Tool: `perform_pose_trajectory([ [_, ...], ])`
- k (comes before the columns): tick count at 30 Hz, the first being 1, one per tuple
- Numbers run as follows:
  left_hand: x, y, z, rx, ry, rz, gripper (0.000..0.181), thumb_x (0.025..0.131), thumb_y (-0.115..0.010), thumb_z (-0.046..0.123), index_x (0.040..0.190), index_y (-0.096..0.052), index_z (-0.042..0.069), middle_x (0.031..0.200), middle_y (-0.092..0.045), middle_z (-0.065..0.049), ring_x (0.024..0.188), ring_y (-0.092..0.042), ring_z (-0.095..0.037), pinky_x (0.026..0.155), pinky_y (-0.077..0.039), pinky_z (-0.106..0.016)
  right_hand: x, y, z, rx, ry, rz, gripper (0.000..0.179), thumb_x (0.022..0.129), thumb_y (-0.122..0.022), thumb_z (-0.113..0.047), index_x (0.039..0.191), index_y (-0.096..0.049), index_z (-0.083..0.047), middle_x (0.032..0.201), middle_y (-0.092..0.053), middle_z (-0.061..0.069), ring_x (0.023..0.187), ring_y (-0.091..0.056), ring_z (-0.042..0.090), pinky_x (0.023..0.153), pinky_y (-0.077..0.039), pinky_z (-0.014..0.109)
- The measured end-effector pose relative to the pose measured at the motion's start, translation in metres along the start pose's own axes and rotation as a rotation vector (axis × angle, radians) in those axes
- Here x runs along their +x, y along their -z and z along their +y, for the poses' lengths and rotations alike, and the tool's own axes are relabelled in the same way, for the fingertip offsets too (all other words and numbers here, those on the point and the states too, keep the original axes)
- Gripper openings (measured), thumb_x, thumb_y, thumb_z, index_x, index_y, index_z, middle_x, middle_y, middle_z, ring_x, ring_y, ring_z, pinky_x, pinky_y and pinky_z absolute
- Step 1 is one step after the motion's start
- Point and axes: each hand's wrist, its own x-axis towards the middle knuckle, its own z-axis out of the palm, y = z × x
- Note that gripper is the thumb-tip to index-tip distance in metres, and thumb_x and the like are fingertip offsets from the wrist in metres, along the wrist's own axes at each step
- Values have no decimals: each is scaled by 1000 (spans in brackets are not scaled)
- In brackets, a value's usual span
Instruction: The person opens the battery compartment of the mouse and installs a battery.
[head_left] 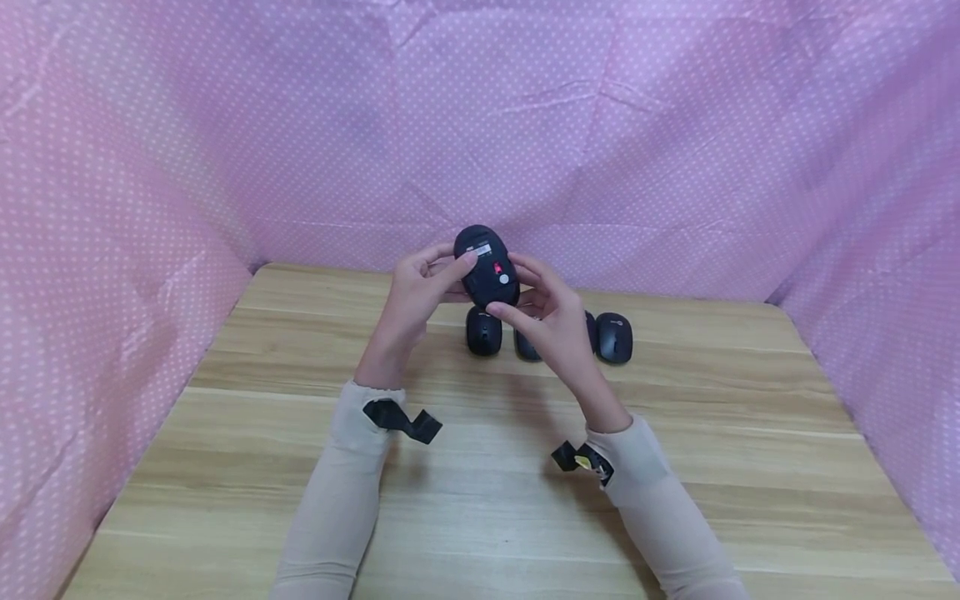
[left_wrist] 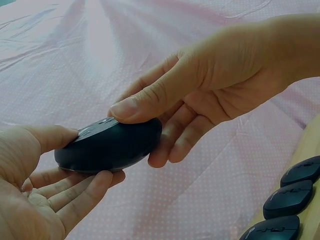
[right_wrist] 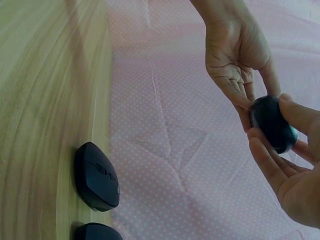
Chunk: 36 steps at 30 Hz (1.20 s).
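Observation:
A black computer mouse point(head_left: 486, 287) is held up above the table's far side, its underside turned towards the head camera. A red light glows on that underside, next to a pale label and a small white round sticker. My left hand point(head_left: 411, 300) pinches the mouse at one end, thumb on the underside and fingers behind. From the other end my right hand point(head_left: 561, 329) grips it the same way. In the left wrist view, both thumbs lie on one face of the mouse point(left_wrist: 107, 147), with fingers on the opposite side.
Several more black mice stand in a row on the wooden table point(head_left: 480, 508) below the hands: one mouse point(head_left: 483, 333) at the left, another mouse point(head_left: 615, 337) at the right, others partly hidden by my right hand. Pink dotted cloth point(head_left: 510, 125) hangs around the table.

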Motion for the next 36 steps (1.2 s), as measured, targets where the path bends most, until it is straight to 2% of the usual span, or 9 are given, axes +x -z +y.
perform_pose_trajectory([
  [10,1,-4,-1,-9,-25,-11,40,98,-69,17,133,-64,0,118,-72,-27,79,-77,-13,76,-66,-33,0,-2,-1,42,-16,41,61,84,-83,-5,140,-59,-13,125,-71,14,92,-73,23,78,-63,23],
  [17,0,-7,-3,-42,-17,-54,46,100,-67,16,144,-57,5,131,-68,-21,96,-75,-13,87,-65,-37,1,0,-2,94,-76,34,67,84,-82,-2,143,-55,-14,126,-70,17,93,-73,14,80,-63,23],
  [22,-1,-9,-3,-24,-22,-195,62,99,-67,12,156,-42,18,140,-63,-17,113,-69,-22,92,-63,-44,3,5,-2,215,-140,19,68,86,-79,2,146,-52,-13,122,-69,23,89,-74,12,80,-64,25],
  [24,-2,-9,-3,-29,-26,-258,70,98,-67,8,159,-36,21,144,-60,-15,119,-65,-27,93,-62,-43,3,8,-2,256,-155,1,67,88,-77,2,147,-50,-12,123,-68,25,91,-75,13,81,-65,28],
  [28,-5,-6,-1,-26,-50,-322,76,97,-66,1,161,-30,20,152,-53,-13,129,-59,-29,99,-60,-37,4,14,-4,277,-177,-46,56,97,-68,-3,149,-48,-9,128,-65,27,98,-75,14,83,-65,33],
  [32,-7,-2,0,15,-71,-316,72,95,-67,-2,159,-37,15,151,-54,-15,129,-60,-28,99,-60,-34,3,17,-5,241,-195,-60,44,102,-62,-8,144,-53,-2,126,-66,24,100,-72,12,84,-65,36],
  [36,-9,-4,-1,1,-42,-237,61,94,-71,2,150,-52,13,139,-63,-17,120,-67,-26,96,-62,-36,3,19,-5,221,-200,-34,40,101,-63,-9,139,-57,-1,120,-67,18,98,-68,13,78,-65,31],
])
